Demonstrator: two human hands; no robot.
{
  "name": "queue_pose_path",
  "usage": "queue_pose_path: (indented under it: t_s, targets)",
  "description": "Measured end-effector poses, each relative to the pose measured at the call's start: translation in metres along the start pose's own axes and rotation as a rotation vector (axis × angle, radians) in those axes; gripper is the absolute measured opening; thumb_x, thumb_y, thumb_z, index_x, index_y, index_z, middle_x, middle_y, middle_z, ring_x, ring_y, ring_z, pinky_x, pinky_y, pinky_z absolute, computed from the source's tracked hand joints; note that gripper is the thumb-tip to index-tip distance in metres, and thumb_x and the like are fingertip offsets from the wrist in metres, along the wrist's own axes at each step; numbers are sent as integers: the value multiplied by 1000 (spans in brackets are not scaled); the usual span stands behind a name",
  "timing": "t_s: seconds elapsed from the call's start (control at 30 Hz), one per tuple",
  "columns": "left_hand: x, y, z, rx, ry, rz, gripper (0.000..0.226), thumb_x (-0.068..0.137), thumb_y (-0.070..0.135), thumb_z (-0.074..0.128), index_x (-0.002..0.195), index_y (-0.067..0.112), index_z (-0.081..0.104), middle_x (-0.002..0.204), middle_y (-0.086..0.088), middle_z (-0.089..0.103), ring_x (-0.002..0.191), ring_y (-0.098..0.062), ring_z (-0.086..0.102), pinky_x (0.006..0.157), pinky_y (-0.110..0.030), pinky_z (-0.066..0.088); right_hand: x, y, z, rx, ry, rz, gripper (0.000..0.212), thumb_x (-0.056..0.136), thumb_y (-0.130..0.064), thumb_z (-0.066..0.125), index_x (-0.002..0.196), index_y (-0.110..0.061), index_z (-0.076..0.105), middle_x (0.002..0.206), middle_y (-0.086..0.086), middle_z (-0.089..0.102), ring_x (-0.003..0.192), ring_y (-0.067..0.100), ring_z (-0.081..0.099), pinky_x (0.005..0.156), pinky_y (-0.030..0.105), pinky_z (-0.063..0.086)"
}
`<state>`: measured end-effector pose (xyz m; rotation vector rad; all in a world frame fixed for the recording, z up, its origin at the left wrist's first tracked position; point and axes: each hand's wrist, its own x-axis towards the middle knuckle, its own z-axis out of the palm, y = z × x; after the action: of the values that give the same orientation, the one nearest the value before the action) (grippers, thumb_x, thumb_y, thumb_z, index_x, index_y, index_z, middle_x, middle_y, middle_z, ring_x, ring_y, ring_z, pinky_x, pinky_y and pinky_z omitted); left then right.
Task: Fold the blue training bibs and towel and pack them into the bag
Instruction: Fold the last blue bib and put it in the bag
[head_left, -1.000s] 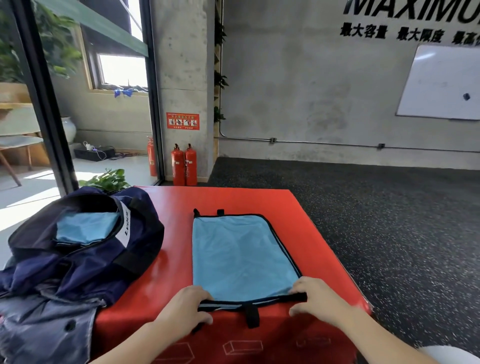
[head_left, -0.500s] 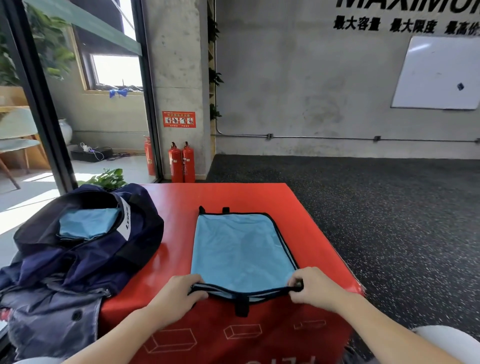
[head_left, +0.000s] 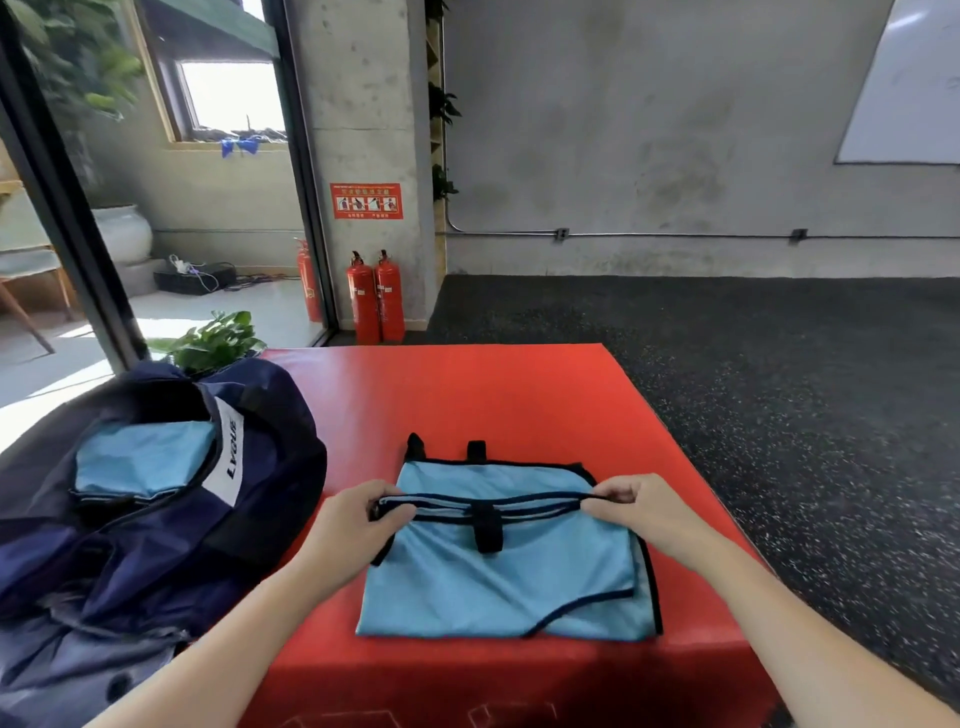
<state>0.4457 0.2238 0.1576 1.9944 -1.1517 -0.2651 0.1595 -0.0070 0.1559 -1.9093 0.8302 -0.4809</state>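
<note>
Centre of the frame, lower half: a blue training bib (head_left: 498, 587) with black trim, lying on the red tabletop (head_left: 467, 395) and folded over itself, the near part doubled toward the far edge. Left hand (head_left: 353, 525) at the left end of the folded black-trimmed edge, fingers curled and pinching that edge. Right hand (head_left: 639, 509) at the right end of the same edge, fingers (head_left: 613, 493) curled and pinching it too. Edge held between the two hands, stretched almost straight, slightly above the lower layer of cloth. A short black strap (head_left: 487, 530) hanging from the middle of the held edge; two more black tabs visible at the far edge of the bib.

Left side of the frame: a dark navy bag (head_left: 156, 519), open at the top, resting partly on the tabletop and slumped over its left edge. Inside the opening, a folded blue cloth (head_left: 140, 457); bib or towel, cannot tell. A white label with dark letters beside the opening.

Upper centre: two red fire extinguishers (head_left: 375, 296) standing on the floor against a concrete pillar, a third one just to the left behind glass. Upper right corner: part of a whiteboard (head_left: 909, 93) on the grey wall. A green plant (head_left: 213, 340) behind the bag.
</note>
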Motion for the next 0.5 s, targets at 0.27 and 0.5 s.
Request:
queue_pose_path:
  t_s: [0.27, 0.5]
  targets:
    - [90, -12, 31, -85, 20, -78, 5, 89, 25, 75, 91, 29, 72, 76, 2, 73, 61, -3, 63, 55, -15, 46, 84, 9, -3, -128, 74, 13, 8, 89, -37, 75, 86, -31, 79, 87, -10, 76, 89, 10, 70, 83, 32, 53]
    - [129, -46, 46, 99, 34, -211, 28, 82, 36, 81, 105, 25, 68, 88, 6, 65, 79, -5, 57, 64, -14, 38, 127, 28, 15, -641, 114, 63, 22, 91, -50, 67, 101, -32, 72, 101, -14, 67, 99, 11, 62, 86, 35, 50]
